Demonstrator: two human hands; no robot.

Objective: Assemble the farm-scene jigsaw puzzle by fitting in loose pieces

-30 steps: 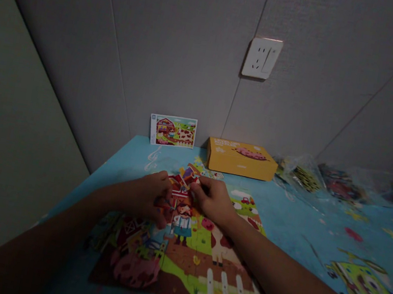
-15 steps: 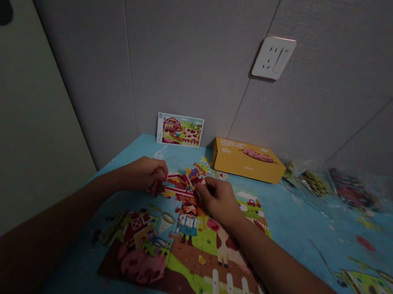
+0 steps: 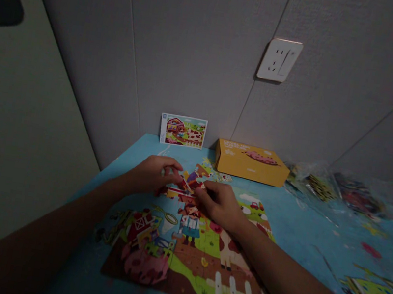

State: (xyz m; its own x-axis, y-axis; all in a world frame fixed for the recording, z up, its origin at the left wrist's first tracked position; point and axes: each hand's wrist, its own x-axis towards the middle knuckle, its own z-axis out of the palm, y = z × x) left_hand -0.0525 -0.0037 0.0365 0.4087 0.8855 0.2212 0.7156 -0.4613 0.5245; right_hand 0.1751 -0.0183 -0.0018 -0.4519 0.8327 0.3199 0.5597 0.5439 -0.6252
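Observation:
A farm-scene jigsaw puzzle (image 3: 193,261) lies partly joined, with a farmer, a cow, a pig and a white fence on it. Over its upper left part, my left hand (image 3: 152,175) is closed, thumb and fingers pinched at a red puzzle piece (image 3: 186,185). My right hand (image 3: 220,204) reaches the same spot from the right and pinches the piece's other side. Both hands' fingertips are close together, and the piece is partly hidden by them. Loose colourful pieces (image 3: 195,176) lie just behind the fingers. Several barn-coloured pieces (image 3: 140,225) sit at the puzzle's left side.
A picture card (image 3: 186,132) leans on the wall beside a yellow puzzle box (image 3: 251,164). Clear plastic bags of pieces (image 3: 320,186) lie at the right, behind a cartoon print on the blue tabletop (image 3: 300,243). A wall socket (image 3: 279,60) is above.
My left hand has moved right, toward my right hand, and its fingers now meet the red piece there. My right hand stays almost in place. The view has shifted slightly.

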